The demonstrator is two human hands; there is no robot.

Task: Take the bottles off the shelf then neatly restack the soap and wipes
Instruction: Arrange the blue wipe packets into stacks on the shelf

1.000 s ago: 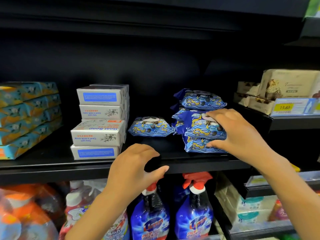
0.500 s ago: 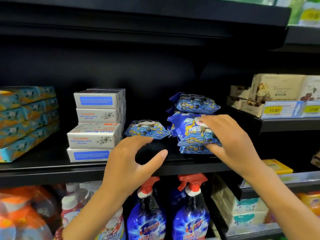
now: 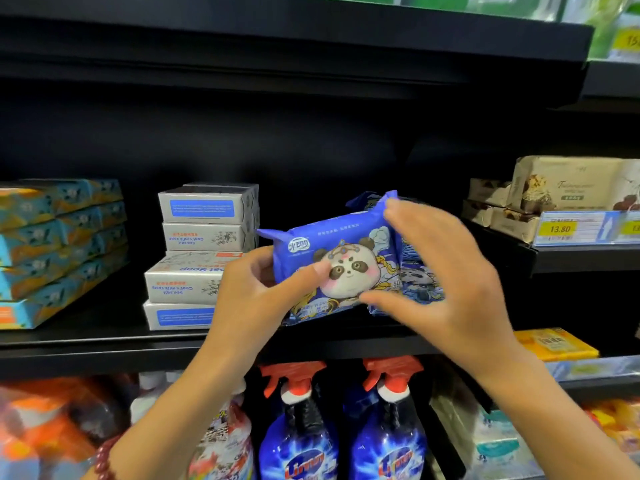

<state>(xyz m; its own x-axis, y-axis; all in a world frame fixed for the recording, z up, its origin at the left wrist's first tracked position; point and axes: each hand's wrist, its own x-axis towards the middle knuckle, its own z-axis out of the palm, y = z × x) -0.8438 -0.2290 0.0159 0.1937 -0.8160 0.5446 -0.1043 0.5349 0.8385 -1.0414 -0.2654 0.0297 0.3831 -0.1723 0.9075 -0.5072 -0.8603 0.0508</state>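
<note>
Wipes pack (image 3: 332,271) is up in the air in front of the shelf (image 3: 104,344), panda side facing the camera, between the soap (image 3: 204,244) and the wipes pile (image 3: 420,278). Left hand (image 3: 249,299) pinches its left end, thumb pressed on the front and fingers tucked behind. Right hand (image 3: 450,289) is spread wide over the right end, thumb along the bottom edge and fingertips at the top corner. That reads as steadying more than clamping, though it's a bit blurry.

So this looks like the restacking part, wipes in particular. No bottles show on this shelf, so that step seems done. Next move probably calls for turning the pack flat and setting it square on the pile just behind the right hand, edges lined up.

As for what holds what, this shelf carries the soap, boxes four high with the lower ones sticking out forward, so it likely needs squaring too. It also has the wipes pile and teal boxes (image 3: 59,247) far left. Spray bottles (image 3: 301,438) stand on the level below.
</note>
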